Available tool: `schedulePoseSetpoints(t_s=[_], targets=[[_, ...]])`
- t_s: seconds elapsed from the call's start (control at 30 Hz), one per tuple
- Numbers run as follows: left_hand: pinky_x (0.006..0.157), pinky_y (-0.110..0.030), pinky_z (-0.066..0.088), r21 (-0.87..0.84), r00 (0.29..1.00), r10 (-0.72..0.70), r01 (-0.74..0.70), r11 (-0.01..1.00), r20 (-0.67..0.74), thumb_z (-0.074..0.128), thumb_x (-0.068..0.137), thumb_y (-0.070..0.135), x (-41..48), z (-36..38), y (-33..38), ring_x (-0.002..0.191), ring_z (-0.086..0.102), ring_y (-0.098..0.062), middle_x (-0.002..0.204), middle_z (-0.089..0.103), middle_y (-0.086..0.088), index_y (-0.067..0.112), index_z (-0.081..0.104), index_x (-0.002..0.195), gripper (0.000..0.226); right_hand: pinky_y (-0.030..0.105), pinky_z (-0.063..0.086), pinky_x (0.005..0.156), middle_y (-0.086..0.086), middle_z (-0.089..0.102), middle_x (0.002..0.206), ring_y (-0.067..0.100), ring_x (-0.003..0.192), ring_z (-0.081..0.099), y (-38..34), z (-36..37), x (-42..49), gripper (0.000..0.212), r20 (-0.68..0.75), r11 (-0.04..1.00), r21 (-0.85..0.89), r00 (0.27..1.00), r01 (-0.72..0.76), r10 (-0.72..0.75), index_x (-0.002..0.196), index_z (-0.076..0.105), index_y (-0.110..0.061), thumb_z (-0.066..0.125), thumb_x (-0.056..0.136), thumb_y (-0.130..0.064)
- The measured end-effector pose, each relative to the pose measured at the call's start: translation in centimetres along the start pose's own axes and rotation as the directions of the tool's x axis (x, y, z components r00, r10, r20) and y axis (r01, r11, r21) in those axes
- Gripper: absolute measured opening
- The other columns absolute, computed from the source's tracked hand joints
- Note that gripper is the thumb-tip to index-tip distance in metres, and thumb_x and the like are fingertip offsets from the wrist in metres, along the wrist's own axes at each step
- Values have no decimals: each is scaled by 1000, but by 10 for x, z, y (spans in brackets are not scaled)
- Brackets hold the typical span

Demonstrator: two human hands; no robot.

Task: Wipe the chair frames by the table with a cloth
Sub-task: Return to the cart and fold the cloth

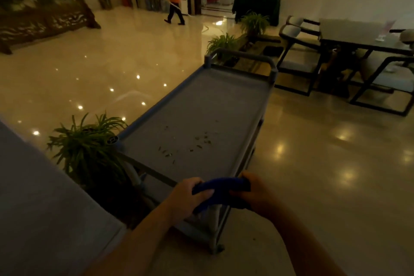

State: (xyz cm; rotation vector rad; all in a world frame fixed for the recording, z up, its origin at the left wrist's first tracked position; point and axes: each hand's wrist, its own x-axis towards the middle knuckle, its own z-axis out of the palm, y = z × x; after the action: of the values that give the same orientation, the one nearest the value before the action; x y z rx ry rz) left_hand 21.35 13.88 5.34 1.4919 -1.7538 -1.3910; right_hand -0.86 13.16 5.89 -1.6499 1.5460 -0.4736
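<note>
Both fists closed on the blue cloth point(220, 188), left hand point(187, 195) pinching one end, right hand point(254, 194) bunching the other, cloth stretched between them over the near edge of the grey cart point(201, 119); looks like folding or wringing it ready, judging by the pull; best to fold into a flat pad now, one clean face out, so a single hand can wrap it round a bar; dry bits of leaf point(190, 143) scattered on the cart top, worth keeping the cloth off them; outward and right, dark chair frames well apart from the hands, far chair point(295, 67) and nearer chair point(380, 87) flanking the dark table point(358, 40); not yet touched; potted plants point(89, 143) close on the left, so go round the cart's right side; glossy floor, careful footing; start at top rails, work down to the floor runners
</note>
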Motion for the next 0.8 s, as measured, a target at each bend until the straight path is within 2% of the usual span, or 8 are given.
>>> schedulePoseSetpoints(t_s=[0.1,0.17,0.23,0.27,0.37,0.47,0.67,0.8], targets=[[56,-22,47,144,998,-29,38,989,-63,58,91,41,24,0,0,62,59,-14,78,61,-4,9,58,93,32,33,46,66,2,53,75,17,66,53,-4,-16,30,25,70,997,-68,997,30,-25,84,50,-15,72,86,-25],[57,-20,47,172,996,-59,70,983,-67,56,92,43,43,-7,-7,64,59,-10,80,60,-2,16,56,89,27,27,45,61,0,52,73,15,62,52,-7,-21,55,25,128,993,-113,991,45,-30,89,52,-12,71,87,-28],[55,-18,47,147,996,-79,85,985,-44,56,92,43,61,-16,-13,62,59,-4,81,59,0,21,53,86,23,28,45,62,0,53,75,15,63,52,-12,-24,80,27,165,986,-157,986,59,-33,97,56,-7,69,88,-29],[56,-20,49,122,996,-88,90,988,-26,56,92,42,69,-20,-16,65,62,-8,83,61,-3,19,54,88,24,30,46,64,2,54,77,16,65,53,-14,-25,90,28,173,984,-165,984,65,-36,99,57,-6,69,88,-28],[63,-29,53,137,994,-111,110,984,-4,57,92,40,99,-34,-26,78,65,-22,92,63,-9,11,54,99,30,33,46,65,3,55,77,17,65,54,-16,-27,127,22,207,980,-194,978,53,-12,92,55,-10,69,88,-27],[62,-24,47,130,994,-107,107,986,-8,57,92,41,121,-43,-36,77,62,-16,88,61,-1,17,53,96,24,27,44,59,1,55,76,15,63,55,-19,-29,163,22,272,961,-264,962,80,-6,88,54,-13,69,87,-29],[63,-28,45,88,984,-163,169,982,-67,57,92,39,128,-43,-57,73,59,-19,84,57,-3,14,53,94,26,39,50,73,7,63,91,25,82,63,-23,-16,204,19,398,921,-351,917,172,-19,94,59,-14,69,87,-28],[56,-21,38,38,963,-204,214,976,-176,58,91,39,126,-38,-64,64,52,-12,77,52,2,18,49,86,24,40,48,73,3,57,87,22,76,57,-22,-9,231,17,538,876,-398,843,272,-17,85,52,-23,68,89,-28]])
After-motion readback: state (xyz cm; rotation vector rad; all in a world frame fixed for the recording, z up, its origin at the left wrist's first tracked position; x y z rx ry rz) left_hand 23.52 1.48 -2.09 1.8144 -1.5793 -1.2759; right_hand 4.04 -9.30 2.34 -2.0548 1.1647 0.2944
